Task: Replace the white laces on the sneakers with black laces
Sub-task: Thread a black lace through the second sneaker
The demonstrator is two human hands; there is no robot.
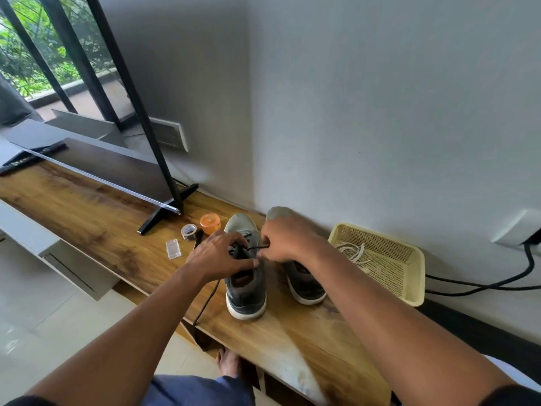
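Observation:
Two dark grey sneakers with white soles stand side by side on the wooden bench, toes toward the wall. My left hand [218, 257] grips the lacing area of the left sneaker [245, 291] and holds part of a black lace [205, 303] whose loose end trails off the bench's front edge. My right hand [285, 240] pinches the lace's other end just right of the eyelets, pulling it sideways. The right sneaker [306, 284] sits partly under my right wrist. White laces [354, 252] lie in the yellow basket [411, 284].
A TV stands on black feet [164, 213] at the left of the bench [96, 227]. An orange lidded tub [210, 223], a tape roll [188, 231] and a small clear box [173, 249] lie left of the sneakers. Black cables [483, 284] run right of the basket. My bare foot [228, 361] shows below.

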